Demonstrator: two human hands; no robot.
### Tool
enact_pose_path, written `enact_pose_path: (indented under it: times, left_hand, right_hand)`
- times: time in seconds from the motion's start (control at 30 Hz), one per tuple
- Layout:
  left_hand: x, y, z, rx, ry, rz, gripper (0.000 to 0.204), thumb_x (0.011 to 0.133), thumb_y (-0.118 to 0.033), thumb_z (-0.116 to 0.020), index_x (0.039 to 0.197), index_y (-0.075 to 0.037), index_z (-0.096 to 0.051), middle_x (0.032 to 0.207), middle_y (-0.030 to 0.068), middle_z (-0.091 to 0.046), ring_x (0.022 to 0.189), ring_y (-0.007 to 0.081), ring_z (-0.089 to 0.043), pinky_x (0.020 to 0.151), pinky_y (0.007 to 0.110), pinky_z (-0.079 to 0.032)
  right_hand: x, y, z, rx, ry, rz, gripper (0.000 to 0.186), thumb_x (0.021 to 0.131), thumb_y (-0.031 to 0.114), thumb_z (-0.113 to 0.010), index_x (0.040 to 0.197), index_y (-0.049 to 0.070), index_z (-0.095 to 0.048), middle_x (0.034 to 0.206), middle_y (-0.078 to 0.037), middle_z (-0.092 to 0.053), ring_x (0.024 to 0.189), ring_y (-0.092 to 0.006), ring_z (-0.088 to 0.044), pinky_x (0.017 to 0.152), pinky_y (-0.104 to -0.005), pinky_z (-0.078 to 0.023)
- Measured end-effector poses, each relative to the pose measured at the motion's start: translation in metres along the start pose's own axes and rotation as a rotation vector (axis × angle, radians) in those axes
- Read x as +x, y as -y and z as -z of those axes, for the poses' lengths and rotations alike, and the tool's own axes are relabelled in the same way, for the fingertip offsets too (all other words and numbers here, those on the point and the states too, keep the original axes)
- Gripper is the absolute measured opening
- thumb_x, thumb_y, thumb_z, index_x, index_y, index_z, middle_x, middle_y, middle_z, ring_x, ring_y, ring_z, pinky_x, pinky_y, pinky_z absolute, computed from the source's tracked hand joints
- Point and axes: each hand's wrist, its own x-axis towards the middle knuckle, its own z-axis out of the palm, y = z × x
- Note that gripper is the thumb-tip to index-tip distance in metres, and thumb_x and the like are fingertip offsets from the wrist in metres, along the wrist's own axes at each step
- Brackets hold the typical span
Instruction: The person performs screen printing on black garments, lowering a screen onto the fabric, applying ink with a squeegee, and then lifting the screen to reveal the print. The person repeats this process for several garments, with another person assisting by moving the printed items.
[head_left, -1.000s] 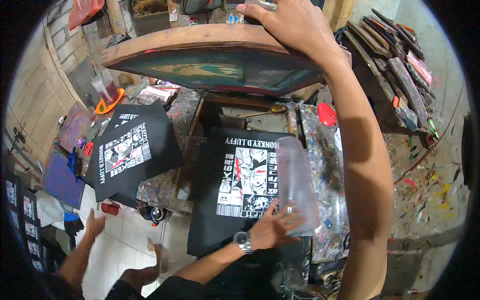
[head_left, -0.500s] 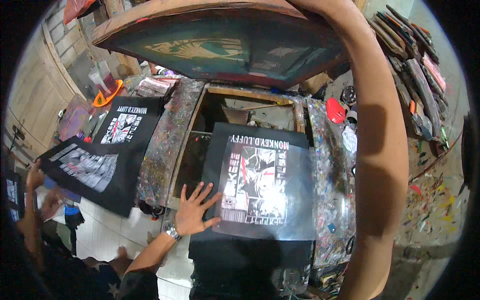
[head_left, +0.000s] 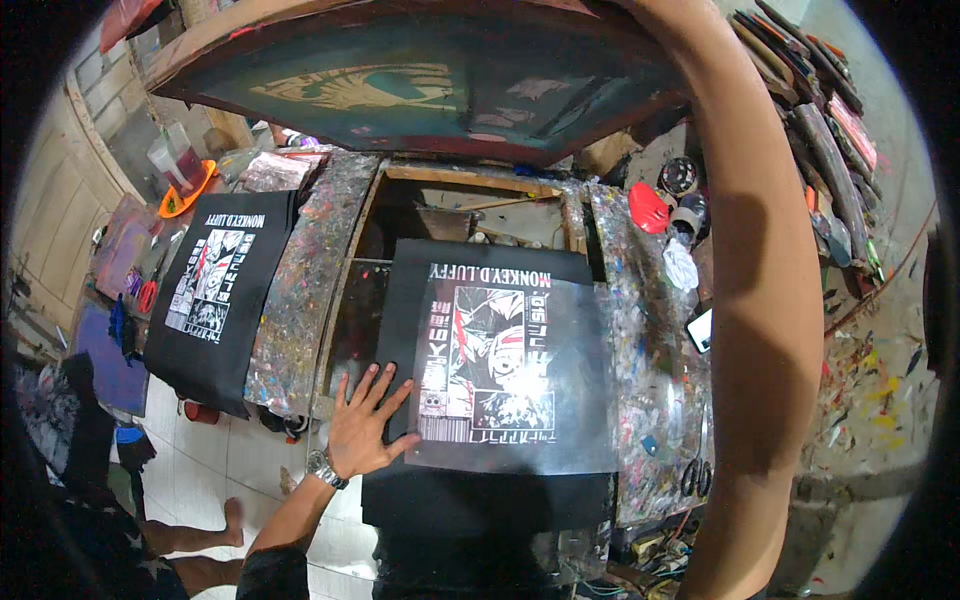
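Left hand [head_left: 362,432] beside the clear sheet [head_left: 520,385], fingers spread.
Left of the sheet, a black stack [head_left: 215,285] lies on the tabletop [head_left: 300,265]; next come the fingers, pointing toward the sheet's far side, thumb at its left edge, so the sheet lies to their right. It covers a black cloth [head_left: 485,495] whose print runs lengthwise near to far; the sheet's long axis is hard to tell. Beyond it tilts the screen [head_left: 400,95]; right of it rises the right arm [head_left: 762,300], hand unseen, fingers untellable.
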Motion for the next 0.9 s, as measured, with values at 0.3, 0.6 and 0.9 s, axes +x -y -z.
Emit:
enact_pose_path:
  times: [0.3,0.6,0.9]
  left_hand:
    - [0.001,0.005,-0.003,0.061,0.028,-0.023,0.082,0.09,-0.064,-0.062,0.158,-0.022,-0.044,0.169,0.0125,-0.029,0.157,0.0334,-0.022,0.124,0.063,-0.008]
    - [0.005,-0.001,0.0,-0.022,0.043,-0.009,0.092,0.083,-0.072,-0.065,0.156,-0.019,-0.047,0.168,0.0154,-0.029,0.156,0.0377,-0.025,0.124,0.064,-0.009]
    - [0.006,-0.003,0.001,-0.019,0.042,0.002,0.094,0.083,-0.07,-0.067,0.156,-0.013,-0.047,0.169,0.0182,-0.028,0.156,0.039,-0.023,0.124,0.065,-0.008]
  right_hand:
    - [-0.001,-0.005,-0.001,0.018,-0.055,0.099,0.036,0.103,0.045,-0.05,0.124,0.028,-0.073,0.111,-0.026,-0.071,0.104,-0.0458,-0.07,0.093,-0.052,-0.055]
    - [-0.004,-0.005,-0.001,0.118,-0.061,-0.019,0.039,0.103,0.048,-0.05,0.124,0.025,-0.074,0.109,-0.028,-0.071,0.105,-0.0467,-0.069,0.095,-0.0528,-0.054]
    - [0.019,-0.023,-0.019,0.043,-0.115,-0.011,0.061,0.093,0.065,-0.058,0.114,0.01,-0.076,0.116,-0.033,-0.068,0.111,-0.0526,-0.064,0.098,-0.052,-0.051]
